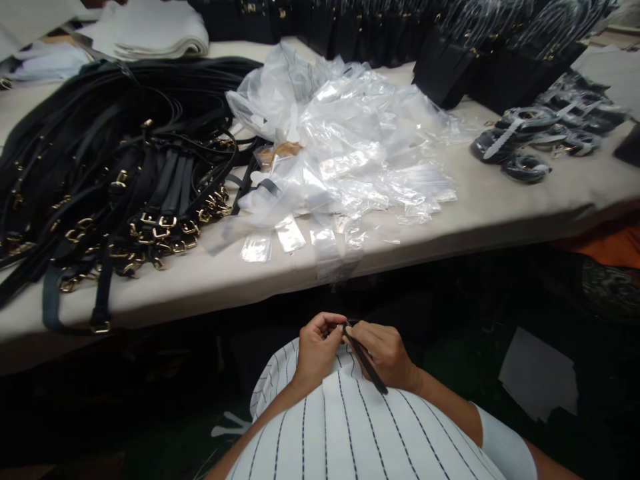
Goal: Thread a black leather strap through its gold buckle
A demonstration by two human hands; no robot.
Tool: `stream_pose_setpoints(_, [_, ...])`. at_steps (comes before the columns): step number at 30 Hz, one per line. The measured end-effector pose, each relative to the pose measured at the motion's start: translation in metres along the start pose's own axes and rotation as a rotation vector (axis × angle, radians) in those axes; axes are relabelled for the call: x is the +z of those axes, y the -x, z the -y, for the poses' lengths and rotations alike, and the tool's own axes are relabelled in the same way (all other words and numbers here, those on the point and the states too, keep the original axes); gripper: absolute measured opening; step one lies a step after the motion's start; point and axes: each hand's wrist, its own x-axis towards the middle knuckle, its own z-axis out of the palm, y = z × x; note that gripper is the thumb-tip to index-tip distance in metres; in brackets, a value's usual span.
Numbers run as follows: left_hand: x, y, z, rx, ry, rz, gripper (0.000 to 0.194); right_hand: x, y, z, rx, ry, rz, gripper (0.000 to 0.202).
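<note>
Just above my lap, in front of the table edge, my two hands meet over a narrow dark strap (pixel 369 369). My left hand (pixel 320 348) pinches it near one end, thumb and fingers pressed together. Close against it, my right hand (pixel 385 350) is closed on the same strap, and a loose tail of it slants down past the fingers towards the striped cloth (pixel 350 420) on my lap. A small bit of metal seems to show between the fingertips, but the fingers hide most of it.
On the table (pixel 280 277) lies a big heap of black straps (pixel 165 180) with gold buckles. Clear plastic bags (pixel 360 127) are piled beside it. Wrapped coiled straps (pixel 525 133) and black bags (pixel 450 60) stand farther right. Paper (pixel 540 373) lies on the floor.
</note>
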Motion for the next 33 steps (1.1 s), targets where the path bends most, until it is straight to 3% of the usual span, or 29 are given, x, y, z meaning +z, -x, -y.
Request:
stream_pose_setpoints(5, [-0.003, -0.002, -0.013, -0.040, 0.035, 0.053, 0.021, 0.004, -0.001, 0.005, -0.070, 0.083, -0.082, 0.019])
stream_pose_setpoints(9, [-0.005, -0.004, -0.013, -0.070, 0.097, 0.067, 0.029, 0.005, -0.002, 0.006, -0.080, 0.153, -0.060, 0.022])
stream_pose_setpoints(17, [0.000, -0.012, -0.007, -0.177, 0.160, -0.003, 0.035, 0.008, -0.005, 0.007, -0.182, 0.304, -0.040, 0.025])
stream_pose_setpoints(23, [0.005, -0.019, -0.008, -0.144, 0.109, -0.084, 0.033, 0.020, -0.008, -0.001, -0.154, 0.373, -0.100, 0.019])
stream_pose_setpoints(28, [0.005, -0.028, -0.017, 0.017, 0.026, -0.050, 0.030, 0.018, -0.018, -0.006, -0.104, 0.169, -0.176, 0.019])
stream_pose_setpoints(33, [-0.005, -0.029, -0.022, 0.202, -0.072, 0.123, 0.033, 0.000, -0.023, -0.006, 0.214, -0.188, -0.211, 0.022])
